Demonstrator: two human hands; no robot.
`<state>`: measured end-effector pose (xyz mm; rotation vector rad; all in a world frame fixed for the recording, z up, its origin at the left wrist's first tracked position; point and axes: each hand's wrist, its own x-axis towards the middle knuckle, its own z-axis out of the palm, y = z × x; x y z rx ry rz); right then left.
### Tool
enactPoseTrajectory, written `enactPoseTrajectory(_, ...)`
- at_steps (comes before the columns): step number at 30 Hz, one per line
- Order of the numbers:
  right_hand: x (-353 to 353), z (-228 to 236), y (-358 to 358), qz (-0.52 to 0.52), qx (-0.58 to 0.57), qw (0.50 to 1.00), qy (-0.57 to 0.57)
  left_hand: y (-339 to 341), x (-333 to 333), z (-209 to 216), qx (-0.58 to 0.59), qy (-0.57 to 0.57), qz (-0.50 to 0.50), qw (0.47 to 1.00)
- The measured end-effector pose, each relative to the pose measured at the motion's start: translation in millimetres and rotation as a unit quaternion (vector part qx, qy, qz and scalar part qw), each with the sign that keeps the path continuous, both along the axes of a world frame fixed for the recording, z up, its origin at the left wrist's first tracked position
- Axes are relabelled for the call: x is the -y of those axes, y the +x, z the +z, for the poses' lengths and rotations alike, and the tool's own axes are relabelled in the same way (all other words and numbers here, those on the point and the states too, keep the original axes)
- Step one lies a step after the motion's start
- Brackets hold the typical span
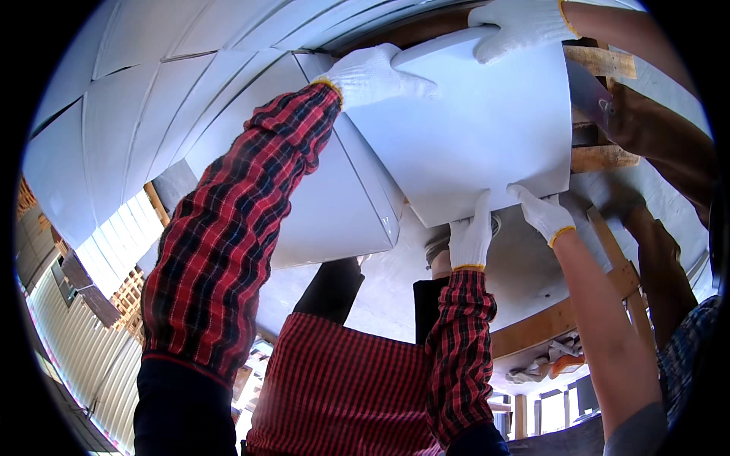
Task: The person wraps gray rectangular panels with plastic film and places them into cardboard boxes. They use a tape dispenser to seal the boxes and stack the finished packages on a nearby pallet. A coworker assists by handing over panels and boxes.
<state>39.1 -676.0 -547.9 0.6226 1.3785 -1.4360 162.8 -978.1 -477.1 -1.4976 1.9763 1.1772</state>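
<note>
The left hand (pixel 372 76) and right hand (pixel 471 237) gripped the white panel (pixel 471 129) by opposite edges, probably sharing its weight with a co-worker's hands (pixel 525 32), over the wooden pallet (pixel 605 159), whose right edge showed.

One large white panel (pixel 471 121) is in the upper middle of the frame, a little right of centre. Its broad face looks smooth and plain; the right edge is straight, and the lower edge rises toward the right.
</note>
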Motion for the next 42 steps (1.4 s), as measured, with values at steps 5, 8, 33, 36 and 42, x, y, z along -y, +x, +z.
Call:
enactPoseTrajectory(5,24.6,28.9,13.0,0.152,-0.044,0.986,0.044,31.4,0.2,-25.1,-0.029,-0.086,0.043,0.995)
enactPoseTrajectory(8,10.6,-1.8,8.5,0.162,-0.056,0.983,0.058,9.1,12.9,-27.3,-0.020,-0.101,0.009,0.995)
enactPoseTrajectory(33,31.3,24.3,-5.7,0.164,-0.072,0.977,0.112,98.3,-35.2,59.4,-0.204,-0.337,-0.283,0.874)
enactPoseTrajectory(36,43.5,22.0,6.6,0.187,-0.077,0.970,0.135,127.2,-72.8,40.8,-0.151,-0.302,-0.314,0.887)
enactPoseTrajectory(42,38.3,10.7,5.1,0.198,-0.086,0.962,0.168,120.1,-70.8,29.8,-0.200,-0.312,-0.298,0.880)
